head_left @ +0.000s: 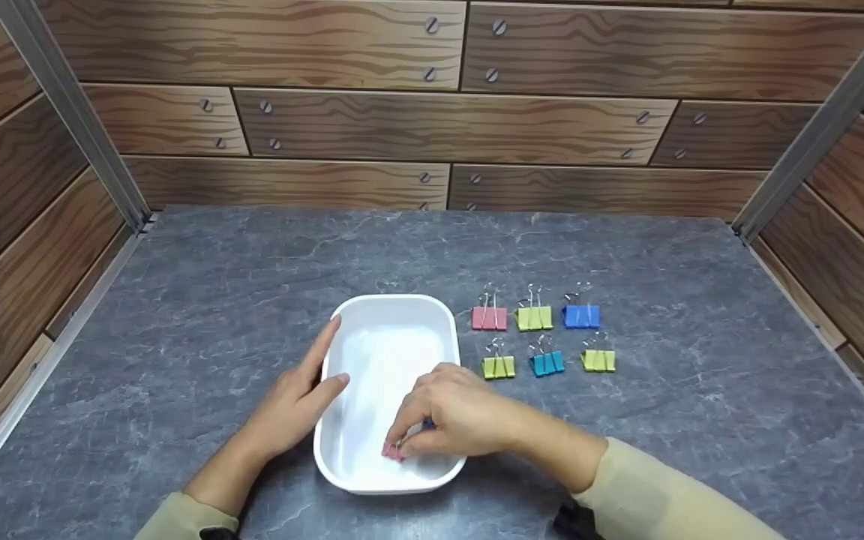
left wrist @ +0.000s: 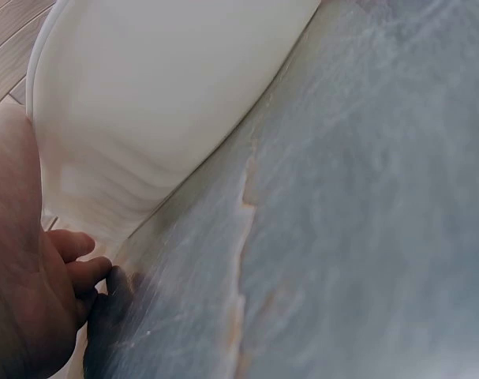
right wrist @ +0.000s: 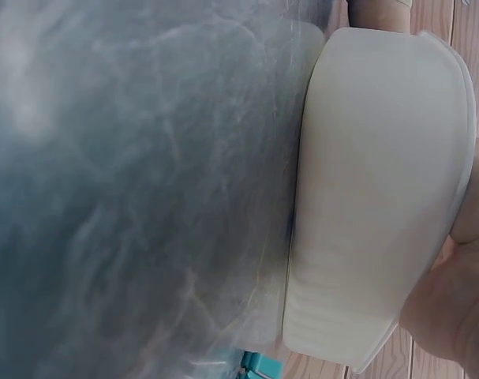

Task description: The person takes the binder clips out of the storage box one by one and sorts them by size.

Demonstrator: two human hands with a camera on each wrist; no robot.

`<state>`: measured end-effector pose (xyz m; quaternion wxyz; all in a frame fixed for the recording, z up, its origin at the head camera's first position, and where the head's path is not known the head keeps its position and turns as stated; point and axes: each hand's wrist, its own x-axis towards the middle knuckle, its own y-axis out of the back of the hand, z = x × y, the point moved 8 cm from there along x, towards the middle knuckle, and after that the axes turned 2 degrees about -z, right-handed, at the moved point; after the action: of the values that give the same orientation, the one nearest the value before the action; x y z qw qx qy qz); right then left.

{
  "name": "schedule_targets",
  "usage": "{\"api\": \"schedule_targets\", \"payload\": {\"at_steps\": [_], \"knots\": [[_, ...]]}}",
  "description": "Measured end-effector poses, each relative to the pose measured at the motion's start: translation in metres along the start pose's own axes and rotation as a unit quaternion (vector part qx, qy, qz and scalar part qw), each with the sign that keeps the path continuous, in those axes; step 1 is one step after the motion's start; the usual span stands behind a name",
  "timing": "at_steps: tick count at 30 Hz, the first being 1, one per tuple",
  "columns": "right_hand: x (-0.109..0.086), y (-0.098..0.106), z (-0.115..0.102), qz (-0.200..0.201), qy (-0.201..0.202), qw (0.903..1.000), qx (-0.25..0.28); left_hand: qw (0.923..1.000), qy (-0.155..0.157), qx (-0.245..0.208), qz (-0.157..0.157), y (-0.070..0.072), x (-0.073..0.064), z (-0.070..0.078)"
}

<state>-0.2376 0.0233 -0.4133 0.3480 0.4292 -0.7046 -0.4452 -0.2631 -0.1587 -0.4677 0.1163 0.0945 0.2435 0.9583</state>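
A white rectangular tray [head_left: 385, 484] stands on the table, long side pointing away from me. My left hand [head_left: 293, 405] holds its left wall, thumb over the rim and the other fingers along the outside; the left wrist view shows that hand [left wrist: 26, 260] against the tray's outer wall. Reaching over the right rim, my right hand [head_left: 454, 412] pinches a small pink binder clip [head_left: 392, 451] low inside the tray, near its front end. Something dark blue shows partly beneath that palm; its kind is hidden. The right wrist view has the hand [right wrist: 452, 292] at the rim, fingertips hidden by the wall.
Right of the tray, binder clips stand in two rows. Pink [head_left: 489, 318], lime [head_left: 534, 318] and blue [head_left: 581, 316] ones form the back row; smaller lime [head_left: 498, 367], teal [head_left: 547, 363] and yellow-green [head_left: 598, 360] ones the front row. Wood-patterned walls [head_left: 372, 127] enclose the grey table [head_left: 237, 277].
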Motion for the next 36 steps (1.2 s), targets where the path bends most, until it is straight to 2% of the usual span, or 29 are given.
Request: {"api": "schedule_targets", "payload": {"at_steps": [7, 14, 17, 20, 24, 30, 36], "knots": [[-0.001, 0.000, 0.003, 0.007, -0.020, 0.9996, 0.017, 1.0000, -0.004, 0.004, 0.005, 0.001, 0.000, 0.000], [-0.002, 0.005, 0.006, 0.060, -0.028, 0.9952, 0.072, 0.9999, 0.000, 0.009, 0.008, 0.001, -0.002, -0.002], [-0.002, 0.007, 0.009, 0.081, -0.036, 0.9886, 0.122, 0.9999, 0.000, 0.008, 0.011, 0.002, -0.001, -0.002], [-0.002, 0.010, 0.011, 0.093, -0.039, 0.9780, 0.182, 0.9999, 0.001, 0.007, 0.013, 0.002, -0.001, -0.002], [-0.004, 0.013, 0.015, 0.101, -0.044, 0.9650, 0.238, 0.9998, 0.002, 0.009, 0.015, 0.002, 0.000, 0.000], [-0.010, 0.021, 0.019, 0.115, -0.061, 0.9508, 0.281, 0.9998, 0.006, 0.013, 0.012, 0.002, 0.000, -0.001], [-0.020, 0.040, 0.019, 0.135, -0.061, 0.9480, 0.282, 0.9999, 0.002, 0.009, 0.013, 0.002, 0.000, -0.001]]}}
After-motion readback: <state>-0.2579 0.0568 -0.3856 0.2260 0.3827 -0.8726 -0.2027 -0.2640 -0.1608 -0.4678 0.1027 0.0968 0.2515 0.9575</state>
